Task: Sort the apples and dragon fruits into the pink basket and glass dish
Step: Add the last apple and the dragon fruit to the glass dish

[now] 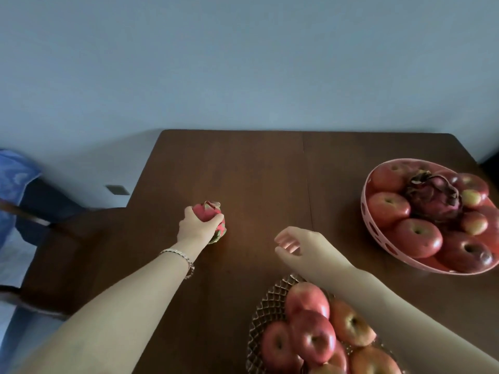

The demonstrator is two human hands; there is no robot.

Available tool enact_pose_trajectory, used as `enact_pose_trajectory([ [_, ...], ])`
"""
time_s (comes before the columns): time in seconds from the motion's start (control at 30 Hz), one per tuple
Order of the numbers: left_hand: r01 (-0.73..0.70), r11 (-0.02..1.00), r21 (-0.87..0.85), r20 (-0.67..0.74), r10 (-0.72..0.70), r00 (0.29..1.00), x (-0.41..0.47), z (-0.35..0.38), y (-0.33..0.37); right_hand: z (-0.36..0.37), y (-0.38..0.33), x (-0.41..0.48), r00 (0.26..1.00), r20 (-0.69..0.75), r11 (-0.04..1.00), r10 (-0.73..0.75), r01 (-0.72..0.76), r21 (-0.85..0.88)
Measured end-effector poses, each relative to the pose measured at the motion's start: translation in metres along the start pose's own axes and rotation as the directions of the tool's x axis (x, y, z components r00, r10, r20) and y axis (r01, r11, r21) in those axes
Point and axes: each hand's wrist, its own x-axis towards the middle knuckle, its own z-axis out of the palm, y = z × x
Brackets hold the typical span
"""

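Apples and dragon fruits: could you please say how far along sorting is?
Done: the glass dish holds only apples. In hand: the left hand grips a dragon fruit; the right hand hovers empty. Left: the pink basket mixes other apples with a dark dragon fruit.

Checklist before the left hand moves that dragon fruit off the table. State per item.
1. Left hand grips dragon fruit: ok, fingers curled round it.
2. Fruit lifted clear of the table: cannot tell.
3. Right hand free: ok, holds nothing, hovers beyond the glass dish.
4. Pink basket sorted: not ok, second dragon fruit sits on basket apples.
5. Glass dish one kind only: ok as far as shown, dish apples; frame cuts it off.
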Motion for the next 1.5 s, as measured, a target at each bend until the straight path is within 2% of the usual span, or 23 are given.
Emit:
enact_pose_trajectory([
  [0.1,-0.079,0.978,-0.192,0.042,0.089,0.995,-0.038,-0.001,0.011,0.0,0.002,-0.007,0.997,-0.074,0.999,0.018,-0.015,0.035],
  [0.2,-0.251,0.927,-0.28,0.111,0.291,0.95,-0.099,-0.004,0.034,-0.004,-0.006,-0.021,0.985,-0.131,0.964,0.11,-0.074,0.256],
  [0.27,-0.351,0.868,-0.352,0.16,0.425,0.891,-0.141,-0.007,0.051,-0.006,-0.013,-0.032,0.987,-0.094,0.882,0.129,-0.071,0.465],
  [0.37,-0.469,0.781,-0.412,0.219,0.584,0.782,-0.198,-0.001,0.063,-0.018,-0.017,-0.061,0.99,-0.089,0.685,0.112,-0.012,0.729],
  [0.47,-0.559,0.757,-0.339,0.341,0.652,0.677,-0.234,0.009,0.062,-0.032,-0.006,-0.095,0.976,-0.156,0.599,0.151,0.035,0.8],
  [0.53,-0.599,0.751,-0.277,0.475,0.649,0.594,-0.243,0.012,0.058,-0.037,0.009,-0.117,0.964,-0.198,0.613,0.179,0.048,0.788],
  [0.57,-0.64,0.74,-0.204,0.513,0.638,0.574,-0.251,0.014,0.053,-0.038,0.02,-0.13,0.953,-0.224,0.64,0.203,0.044,0.767],
  [0.6,-0.7,0.708,-0.096,0.51,0.638,0.576,-0.253,0.016,0.046,-0.038,0.03,-0.139,0.939,-0.25,0.672,0.234,0.03,0.74],
  [0.67,-0.797,0.579,0.169,0.495,0.65,0.577,-0.264,0.023,0.026,-0.036,0.05,-0.161,0.897,-0.312,0.732,0.313,-0.019,0.681],
  [0.73,-0.798,0.488,0.353,0.534,0.596,0.6,-0.273,0.031,0.005,-0.032,0.066,-0.178,0.864,-0.338,0.774,0.373,-0.089,0.627],
  [0.8,-0.751,0.493,0.439,0.568,0.496,0.657,-0.276,0.038,-0.013,-0.026,0.077,-0.183,0.858,-0.336,0.829,0.389,-0.167,0.534],
  [0.87,-0.716,0.513,0.474,0.575,0.435,0.693,-0.277,0.044,-0.025,-0.018,0.082,-0.181,0.872,-0.327,0.89,0.364,-0.222,0.399],
  [1.0,-0.716,0.527,0.458,0.597,0.415,0.687,-0.279,0.05,-0.035,0.005,0.079,-0.168,0.898,-0.285,0.942,0.336,-0.311,0.128],
  [1.17,-0.733,0.494,0.468,0.606,0.424,0.673,-0.276,0.053,-0.038,0.019,0.075,-0.16,0.878,-0.283,0.913,0.385,-0.407,-0.02],
  [1.27,-0.74,0.495,0.456,0.594,0.45,0.667,-0.275,0.055,-0.041,0.015,0.078,-0.155,0.889,-0.275,0.87,0.366,-0.431,-0.239],
  [1.3,-0.742,0.496,0.451,0.594,0.453,0.665,-0.275,0.056,-0.042,0.013,0.079,-0.152,0.893,-0.241,0.884,0.38,-0.427,-0.188],
  [1.4,-0.753,0.51,0.416,0.599,0.469,0.649,-0.274,0.056,-0.046,0.01,0.084,-0.144,0.903,-0.113,0.896,0.415,-0.384,0.223],
  [1.43,-0.756,0.527,0.389,0.596,0.482,0.643,-0.273,0.057,-0.048,0.009,0.086,-0.144,0.912,-0.116,0.895,0.394,-0.351,0.276],
  [1.5,-0.756,0.563,0.334,0.585,0.505,0.634,-0.272,0.056,-0.051,0.009,0.09,-0.147,0.935,-0.164,0.931,0.313,-0.268,0.249],
])
